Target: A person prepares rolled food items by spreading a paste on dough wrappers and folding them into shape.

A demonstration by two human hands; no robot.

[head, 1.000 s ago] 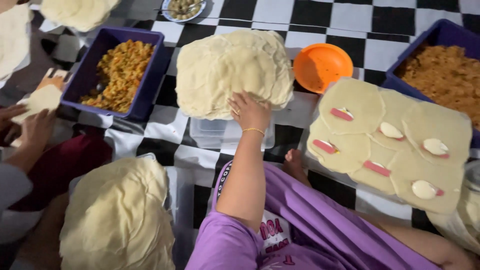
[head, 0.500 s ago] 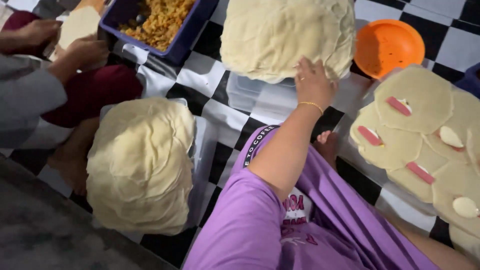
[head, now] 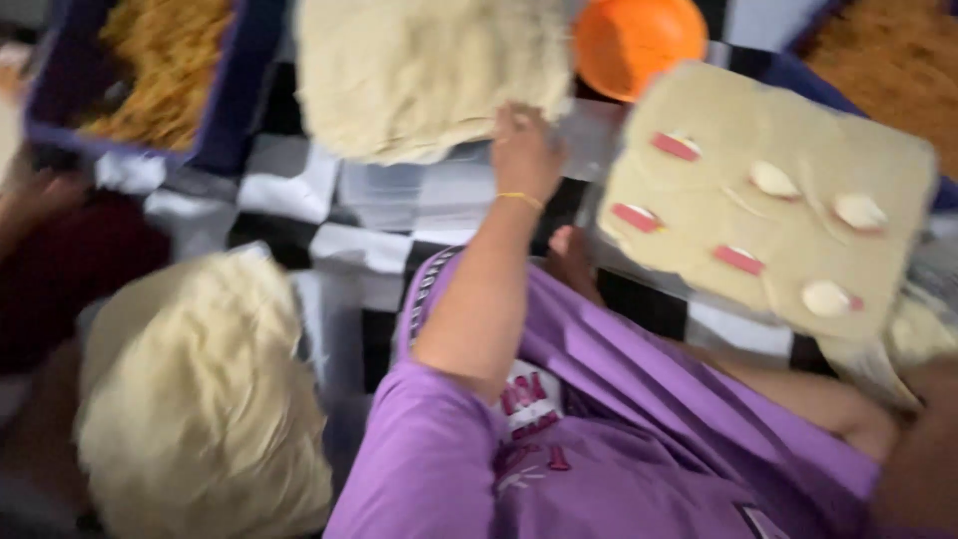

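Left hand: fingers curled on the edge of the flatbread stack, gripping one sheet, I judge. Peel slowly to avoid tearing. Right hand unseen. Orange bowl near; filled tray beside.

Counts of items around the reaching grip.

Two stacks of pale round dough sheets: one touching the grip, one below and left of it. One orange bowl up and right. One sheet-covered tray to the right, bearing three red strips and three pale pieces. Two blue tubs of yellow filling: one far left, one far right.
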